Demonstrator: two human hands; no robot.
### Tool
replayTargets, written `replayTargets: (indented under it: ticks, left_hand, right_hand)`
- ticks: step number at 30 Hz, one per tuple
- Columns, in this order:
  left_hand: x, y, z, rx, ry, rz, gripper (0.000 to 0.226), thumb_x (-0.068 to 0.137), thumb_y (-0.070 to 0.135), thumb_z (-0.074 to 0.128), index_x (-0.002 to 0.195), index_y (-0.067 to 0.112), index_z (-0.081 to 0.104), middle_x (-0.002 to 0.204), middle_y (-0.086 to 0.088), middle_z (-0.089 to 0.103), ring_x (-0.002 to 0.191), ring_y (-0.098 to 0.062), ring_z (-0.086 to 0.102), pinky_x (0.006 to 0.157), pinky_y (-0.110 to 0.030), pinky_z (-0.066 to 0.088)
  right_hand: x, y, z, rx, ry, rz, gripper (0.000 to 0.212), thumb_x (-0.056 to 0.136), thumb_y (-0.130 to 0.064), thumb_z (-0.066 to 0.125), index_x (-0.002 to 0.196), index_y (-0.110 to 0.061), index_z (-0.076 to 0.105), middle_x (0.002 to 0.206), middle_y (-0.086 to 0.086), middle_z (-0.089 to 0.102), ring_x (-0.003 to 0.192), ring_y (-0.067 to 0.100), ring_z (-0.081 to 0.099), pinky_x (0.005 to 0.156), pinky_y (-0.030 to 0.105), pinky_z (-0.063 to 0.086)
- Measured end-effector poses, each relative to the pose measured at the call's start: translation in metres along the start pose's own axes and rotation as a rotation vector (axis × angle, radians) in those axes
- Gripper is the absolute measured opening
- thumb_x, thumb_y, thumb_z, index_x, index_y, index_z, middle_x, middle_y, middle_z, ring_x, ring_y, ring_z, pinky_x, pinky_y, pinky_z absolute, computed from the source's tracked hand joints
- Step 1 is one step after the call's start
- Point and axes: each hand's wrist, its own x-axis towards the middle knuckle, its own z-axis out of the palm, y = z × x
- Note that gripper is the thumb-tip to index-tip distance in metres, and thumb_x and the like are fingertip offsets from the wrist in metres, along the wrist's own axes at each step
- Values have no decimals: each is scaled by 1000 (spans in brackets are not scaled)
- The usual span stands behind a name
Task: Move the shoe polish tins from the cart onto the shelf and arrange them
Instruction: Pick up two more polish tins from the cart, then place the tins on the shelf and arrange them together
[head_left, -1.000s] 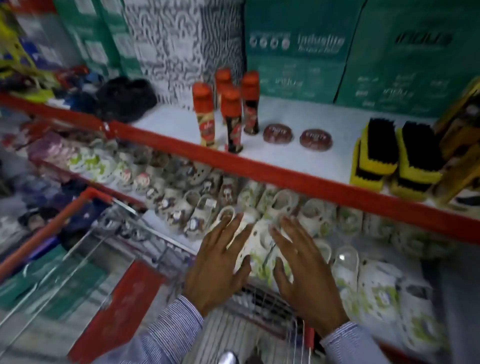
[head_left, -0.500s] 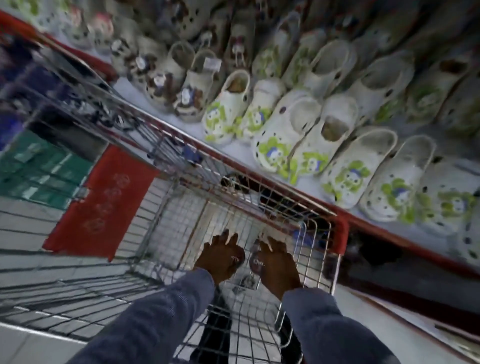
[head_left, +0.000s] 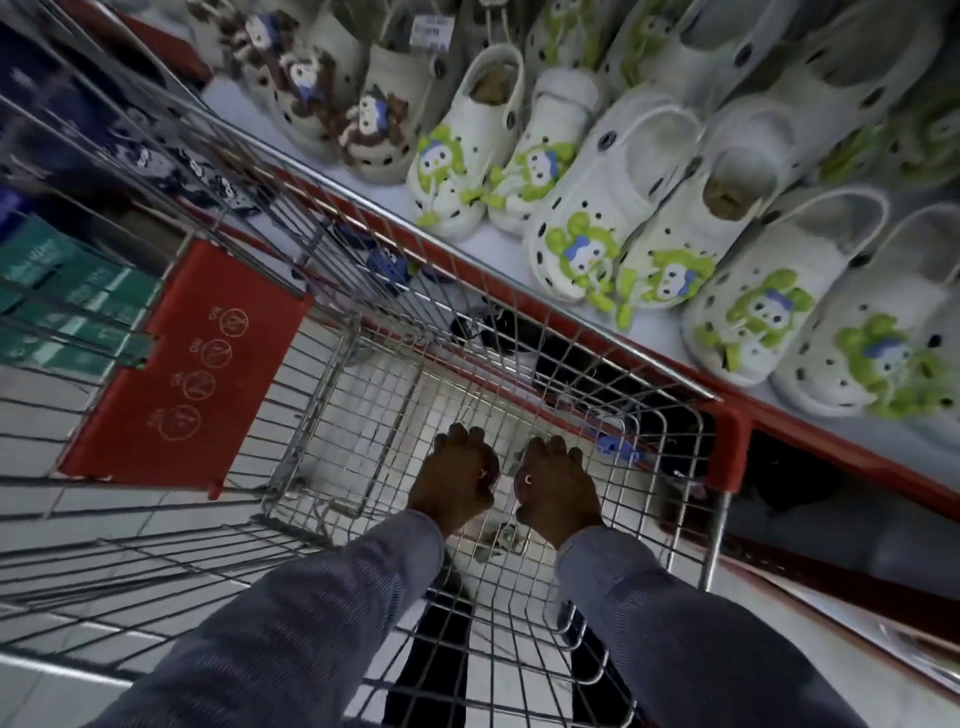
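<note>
Both my hands reach deep into the wire shopping cart (head_left: 524, 332). My left hand (head_left: 454, 480) is curled over a dark red round shoe polish tin (head_left: 490, 470), of which only an edge shows. My right hand (head_left: 558, 491) is closed on a second dark red tin (head_left: 521, 480), also mostly hidden under the fingers. The two hands are side by side near the cart's floor. The upper shelf where other tins stood is out of view.
A red fold-down flap (head_left: 187, 369) stands at the cart's left. A red-edged shelf (head_left: 810, 415) packed with several white and green clogs (head_left: 576, 244) runs along the right, close to the cart's red corner (head_left: 730, 447). The tiled floor (head_left: 363, 405) shows through the wire.
A second ago my open hands hovered below the upper shelf. My view swung down and both hands dropped into the cart, then closed over the two tins.
</note>
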Motion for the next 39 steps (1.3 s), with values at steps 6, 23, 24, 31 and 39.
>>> replayTargets:
  ticks: [6, 23, 24, 31, 39]
  left_hand:
    - [-50, 29, -109, -34, 211, -63, 48, 59, 40, 63, 102, 17, 63, 117, -6, 54, 110, -31, 52, 90, -37, 40]
    - [-164, 190, -438, -117, 831, 270, 73, 56, 36, 83, 123, 31, 56, 109, 8, 51, 110, -17, 55, 86, -22, 43]
    - [-160, 199, -449, -137, 836, 288, 75, 56, 37, 83, 126, 30, 56, 112, 7, 53, 110, -17, 56, 87, -21, 43]
    - [-108, 263, -503, -314, 878, 390, 67, 59, 28, 82, 115, 22, 46, 91, 8, 63, 71, -3, 59, 54, -4, 40]
    - [-55, 270, -511, -294, 770, 306, 69, 70, 27, 83, 119, 15, 37, 107, -6, 71, 100, -24, 69, 69, -20, 40]
  right_hand:
    - [-48, -34, -116, 124, 157, -142, 69, 51, -34, 85, 111, -13, 58, 117, 8, 55, 109, 31, 56, 89, 36, 52]
    - [-203, -66, -456, 318, 776, -337, 77, 55, -30, 84, 126, -23, 57, 118, -2, 56, 113, 16, 54, 93, 25, 45]
    - [-204, -62, -466, 324, 801, -334, 81, 57, -32, 85, 131, -21, 53, 124, -1, 56, 116, 16, 52, 97, 25, 43]
    - [-176, -35, -531, 417, 947, -239, 69, 40, -50, 72, 103, -24, 62, 102, -1, 69, 96, 19, 65, 83, 34, 57]
    - [-136, -33, -543, 331, 892, -183, 38, 64, -34, 66, 99, -21, 58, 106, 7, 62, 100, 27, 64, 80, 30, 54]
